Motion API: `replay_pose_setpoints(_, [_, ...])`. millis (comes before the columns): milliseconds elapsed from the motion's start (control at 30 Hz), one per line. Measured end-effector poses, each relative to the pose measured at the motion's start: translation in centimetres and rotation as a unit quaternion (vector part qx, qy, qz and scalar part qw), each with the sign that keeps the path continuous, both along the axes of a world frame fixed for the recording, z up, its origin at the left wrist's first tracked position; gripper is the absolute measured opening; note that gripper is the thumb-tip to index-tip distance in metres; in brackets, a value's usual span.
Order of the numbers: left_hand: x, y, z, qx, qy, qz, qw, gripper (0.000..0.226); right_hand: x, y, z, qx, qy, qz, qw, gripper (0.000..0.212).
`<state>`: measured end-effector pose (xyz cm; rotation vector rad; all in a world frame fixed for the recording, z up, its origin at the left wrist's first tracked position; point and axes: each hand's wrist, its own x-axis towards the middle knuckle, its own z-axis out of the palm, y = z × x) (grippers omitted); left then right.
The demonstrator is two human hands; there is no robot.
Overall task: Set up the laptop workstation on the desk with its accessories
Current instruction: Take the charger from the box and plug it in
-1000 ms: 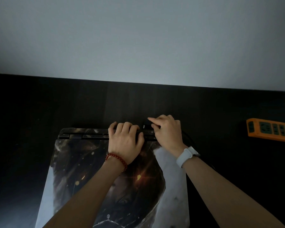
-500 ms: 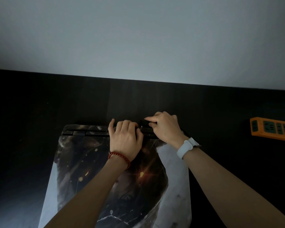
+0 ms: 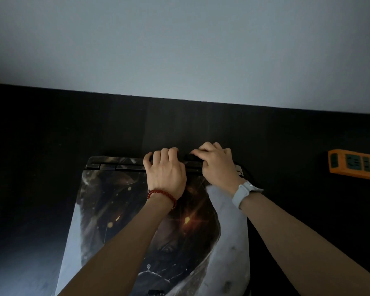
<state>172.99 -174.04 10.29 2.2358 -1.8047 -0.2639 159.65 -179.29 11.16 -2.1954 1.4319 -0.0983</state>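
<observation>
With the closed art-skinned laptop (image 3: 154, 221) on the black desk (image 3: 51, 129), our left hand (image 3: 166, 174) grips its rear edge while our right hand (image 3: 217, 167) pinches a small dark plug (image 3: 190, 157) there, so we judge the orange plastic power strip (image 3: 355, 165) connection and lid-opening remain.

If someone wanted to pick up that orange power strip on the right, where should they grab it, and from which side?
Probably across its two long sides, coming down from above. The power strip lies flat on the desk, a long narrow bar with nothing close around it, so a grip across its narrow width near the visible left end should fit. Its right part runs out of frame, so its true middle cannot be judged.
</observation>
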Motion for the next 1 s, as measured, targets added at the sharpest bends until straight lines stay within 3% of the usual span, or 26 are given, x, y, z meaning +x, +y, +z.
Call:
replay_pose_setpoints(433, [0.1, -0.2, -0.3, -0.006, -0.014, -0.017, 1.0, 0.022, -0.3, -0.3, 0.2, -0.007, 0.063, 0.047, 0.997, 0.046])
replay_pose_setpoints(533, [0.3, -0.4, 0.1, 0.021, 0.027, -0.019, 0.999, 0.027, -0.4, 0.2, 0.8, -0.03, 0.133, 0.073, 0.988, 0.055])
replay_pose_setpoints(600, [0.7, 0.0, 1.2, 0.024, 0.086, -0.01, 0.996, 0.029, -0.6, 1.5, 1.4, -0.053, 0.141, 0.036, 0.988, 0.064])
replay_pose_setpoints(700, [2.1, 2.9, 3.8, -0.009, 0.131, -0.016, 0.991, 0.029, -0.8, 5.0, 3.0, -0.098, 0.073, -0.05, 0.991, 0.06])
replay_pose_setpoints(800, [4.4, 8.6, 5.7, -0.025, 0.148, -0.02, 0.988, 0.027, -1.0, 10.4, 4.5, -0.132, -0.048, -0.051, 0.989, 0.049])
replay_pose_setpoints(867, [6.0, 13.2, 6.5, -0.022, 0.163, -0.003, 0.986, 0.024, -0.8, 15.2, 5.4, -0.114, -0.103, -0.036, 0.987, 0.046])
replay_pose_setpoints(1000, [8.1, 22.4, 7.4, 0.005, 0.182, 0.027, 0.983, 0.018, -0.7, 23.7, 6.5, -0.031, -0.123, 0.042, 0.991, 0.04])
